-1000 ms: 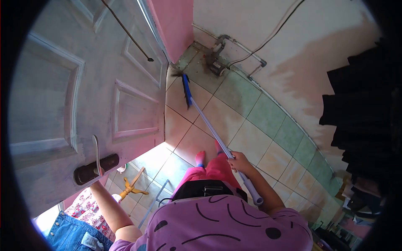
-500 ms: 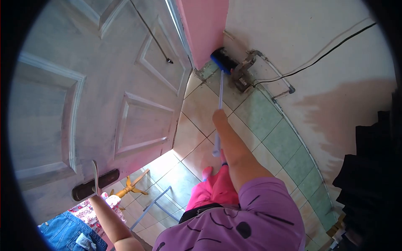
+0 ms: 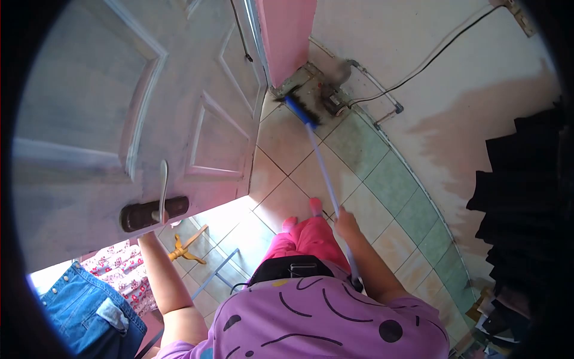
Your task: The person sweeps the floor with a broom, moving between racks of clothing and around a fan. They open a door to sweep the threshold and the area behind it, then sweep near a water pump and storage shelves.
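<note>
My right hand [image 3: 345, 224] is closed around the pale lilac stick of a broom [image 3: 323, 164]. Its blue head with dark bristles [image 3: 301, 112] rests on the floor tiles in the corner, beside a small, dirty water pump [image 3: 332, 100]. The stick's lower end reaches back to my waist. On the left, my left forearm [image 3: 160, 272] goes up to the edge of a whitish panelled door [image 3: 84, 197], just below its lever handle [image 3: 163, 191]. The door hides the fingers of my left hand, so their grip does not show.
Grey pipes [image 3: 376, 90] and a black cable [image 3: 418, 69] run along the right wall. Dark pleated cloth [image 3: 514, 179] hangs at right. Behind the door stand a yellow wooden stand foot [image 3: 184, 248] and a grey metal frame [image 3: 224, 269], near hanging denim clothing [image 3: 84, 311].
My right hand has drawn back towards my body, pulling the broom head away from the corner and the pump. My left hand stays at the door's edge.
</note>
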A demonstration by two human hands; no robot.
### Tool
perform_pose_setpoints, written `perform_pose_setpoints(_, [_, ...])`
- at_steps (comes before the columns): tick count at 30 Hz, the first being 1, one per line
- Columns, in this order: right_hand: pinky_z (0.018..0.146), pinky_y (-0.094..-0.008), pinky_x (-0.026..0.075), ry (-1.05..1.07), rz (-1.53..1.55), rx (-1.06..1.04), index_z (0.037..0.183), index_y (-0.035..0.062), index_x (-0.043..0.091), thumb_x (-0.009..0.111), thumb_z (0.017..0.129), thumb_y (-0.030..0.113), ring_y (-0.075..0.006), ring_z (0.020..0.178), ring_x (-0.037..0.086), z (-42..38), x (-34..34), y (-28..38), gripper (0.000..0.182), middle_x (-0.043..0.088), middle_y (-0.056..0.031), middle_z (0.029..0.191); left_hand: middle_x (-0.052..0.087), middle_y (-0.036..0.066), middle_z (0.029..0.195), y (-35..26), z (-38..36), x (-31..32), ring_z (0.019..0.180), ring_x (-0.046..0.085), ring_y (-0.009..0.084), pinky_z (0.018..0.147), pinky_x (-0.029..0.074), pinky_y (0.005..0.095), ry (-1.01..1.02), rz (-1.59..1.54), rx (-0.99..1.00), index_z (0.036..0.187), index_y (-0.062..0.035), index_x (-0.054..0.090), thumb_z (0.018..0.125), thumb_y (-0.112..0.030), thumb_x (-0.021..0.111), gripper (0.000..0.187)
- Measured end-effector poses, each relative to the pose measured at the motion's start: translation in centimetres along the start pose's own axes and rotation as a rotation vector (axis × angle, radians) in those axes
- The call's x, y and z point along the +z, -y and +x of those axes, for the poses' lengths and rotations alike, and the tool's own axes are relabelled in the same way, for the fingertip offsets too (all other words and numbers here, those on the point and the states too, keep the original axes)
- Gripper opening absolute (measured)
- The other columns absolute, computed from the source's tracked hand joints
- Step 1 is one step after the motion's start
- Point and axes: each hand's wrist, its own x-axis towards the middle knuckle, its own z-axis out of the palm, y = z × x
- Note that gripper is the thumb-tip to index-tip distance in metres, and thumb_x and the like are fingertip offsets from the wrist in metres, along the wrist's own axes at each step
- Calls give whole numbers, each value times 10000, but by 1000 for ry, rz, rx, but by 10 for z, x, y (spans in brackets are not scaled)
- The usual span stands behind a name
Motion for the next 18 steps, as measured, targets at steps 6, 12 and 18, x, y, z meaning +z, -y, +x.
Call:
perform_pose_setpoints(6, [577, -310, 446, 85, -702, -479, 665, 37, 571, 520, 624, 121, -246, 683, 551, 134, 71, 21, 106, 552, -131, 683, 453, 107, 995, -31, -19, 28, 891, 446, 175, 808, 363, 298, 49, 13, 63, 1033, -9, 389, 707, -112, 512, 364])
perform_pose_setpoints(12, [468, -319, 443, 286, 152, -227, 779, 6, 515, 533, 635, 156, -239, 486, 545, 22, 62, -12, 209, 536, -128, 566, 461, 108, 975, -134, -34, 72, 885, 454, 174, 794, 372, 297, -195, -662, -286, 1017, -4, 403, 698, -86, 518, 349])
perform_pose_setpoints(18, [350, -281, 406, 129, 465, -159, 905, 31, 469, 504, 671, 105, -163, 379, 495, -114, -23, -146, 248, 486, -98, 517, 512, 112, 861, -248, -49, 126, 783, 496, 185, 689, 394, 266, -278, -375, -36, 885, 38, 488, 663, -76, 508, 250])
